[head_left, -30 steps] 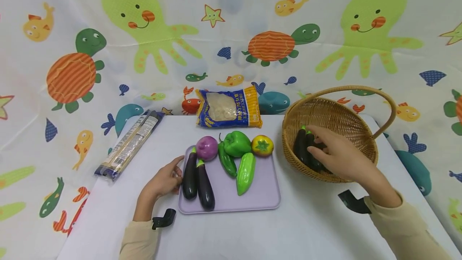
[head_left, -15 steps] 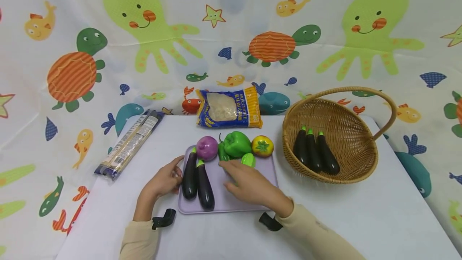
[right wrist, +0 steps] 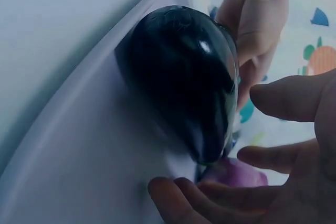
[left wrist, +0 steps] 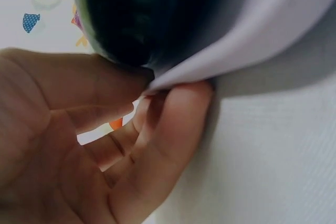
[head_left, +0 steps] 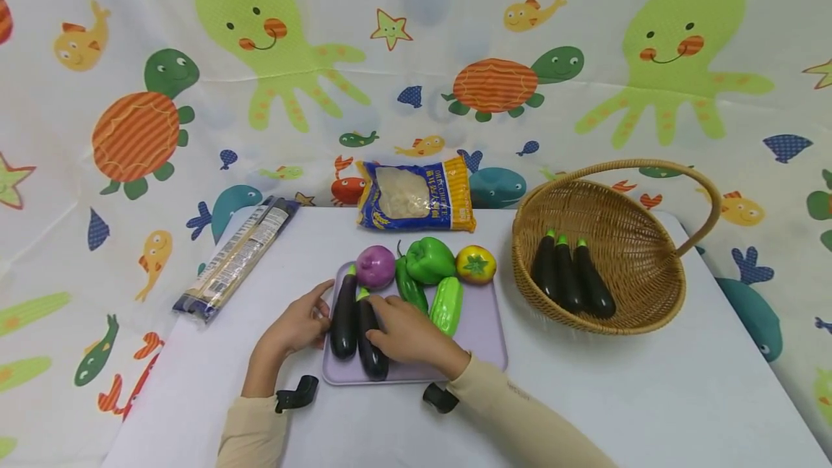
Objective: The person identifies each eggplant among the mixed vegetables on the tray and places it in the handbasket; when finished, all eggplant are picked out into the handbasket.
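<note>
A lilac tray (head_left: 484, 341) bears two dark eggplants side by side at its left: an outer eggplant (head_left: 344, 323) and an inner eggplant (head_left: 373, 365). My left hand (head_left: 295, 325) pinches the tray's left rim between thumb and finger, close against the outer eggplant; the left wrist view shows the rim (left wrist: 194, 70) in that pinch. Over the inner eggplant reaches my right hand (head_left: 411, 334). In the right wrist view its thumb and fingers (right wrist: 286, 98) are spread apart beside the eggplant (right wrist: 181, 72), with a gap between. Also on the tray lies a green bitter-melon-like vegetable (head_left: 447, 307).
A purple onion (head_left: 375, 266), green chili (head_left: 409, 286), green bell pepper (head_left: 430, 260) and yellow-red tomato-like fruit (head_left: 476, 264) line the tray's back. Three eggplants lie in a handled wicker basket (head_left: 650, 287) at right. A pasta bag (head_left: 416, 195) and noodle packet (head_left: 237, 258) stand behind.
My right hand has let go of an eggplant in the basket, then moved left across the tray to the inner eggplant. The left hand has stayed at the tray's rim.
</note>
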